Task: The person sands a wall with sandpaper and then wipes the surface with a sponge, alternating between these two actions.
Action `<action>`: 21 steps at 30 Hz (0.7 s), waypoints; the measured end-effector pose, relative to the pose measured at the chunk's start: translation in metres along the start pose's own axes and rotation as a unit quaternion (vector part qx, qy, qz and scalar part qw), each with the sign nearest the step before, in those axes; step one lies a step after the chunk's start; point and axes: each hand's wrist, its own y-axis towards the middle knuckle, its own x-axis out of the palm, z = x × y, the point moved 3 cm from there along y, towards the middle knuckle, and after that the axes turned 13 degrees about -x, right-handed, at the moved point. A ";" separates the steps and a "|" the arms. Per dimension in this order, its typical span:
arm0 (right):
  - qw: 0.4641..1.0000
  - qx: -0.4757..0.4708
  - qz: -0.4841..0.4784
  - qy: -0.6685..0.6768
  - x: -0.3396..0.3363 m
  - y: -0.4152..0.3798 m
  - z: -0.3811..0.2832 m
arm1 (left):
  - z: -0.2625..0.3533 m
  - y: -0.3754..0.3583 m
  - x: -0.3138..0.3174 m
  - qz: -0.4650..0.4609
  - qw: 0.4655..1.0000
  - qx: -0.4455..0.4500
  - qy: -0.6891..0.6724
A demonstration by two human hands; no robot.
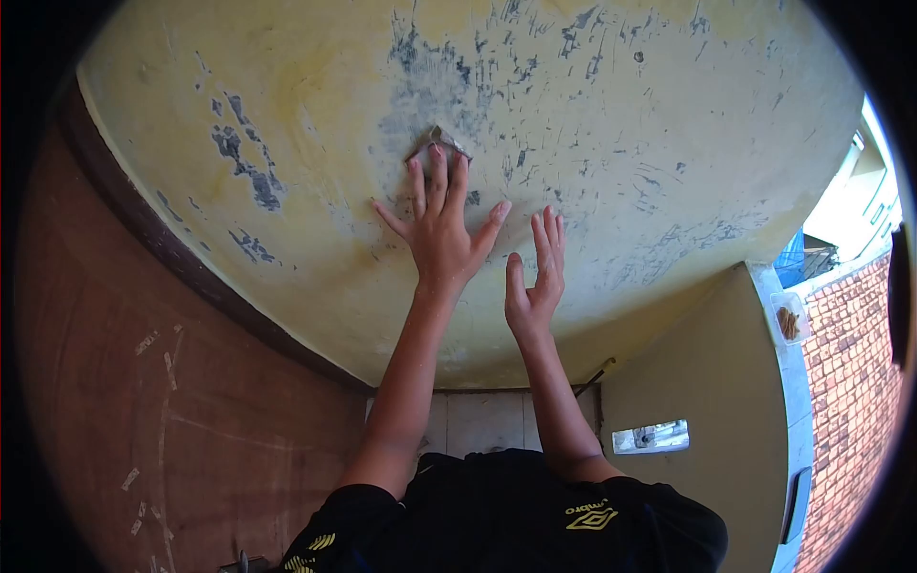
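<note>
My left hand [441,218] reaches up to the yellow wall [325,239] with its fingers spread. Its middle fingertips press a small folded piece of greyish-brown sandpaper [438,135] against the surface, and the thumb points out to the right. Around the sandpaper the paint is worn through to grey patches and scratches. My right hand [538,282] is raised just right of and below the left one. Nothing is in it; its fingers are straight and close together, with the thumb apart, near the wall.
A brown panel [220,411] with bits of tape fills the left side. On the right, a low wall's ledge [795,401] carries a plastic tub [789,317] with brown pieces and a dark phone-like object [797,504]. A shiny plate [650,437] sits on that wall. Roof tiles [855,372] lie beyond.
</note>
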 end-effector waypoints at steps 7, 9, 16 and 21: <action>1.000 0.003 0.001 -0.021 -0.004 0.013 0.012 | 0.032 0.075 -0.037 0.014 0.999 0.029 -0.010; 1.000 0.003 0.009 -0.018 -0.005 0.017 0.011 | 0.027 0.075 -0.033 0.031 0.999 0.043 -0.004; 0.999 0.006 -0.018 -0.046 -0.022 -0.008 0.010 | 0.018 0.033 -0.016 -0.006 1.000 -0.006 -0.003; 0.998 0.002 -0.016 -0.057 -0.024 0.001 0.007 | 0.030 0.074 -0.029 0.045 0.999 0.013 -0.027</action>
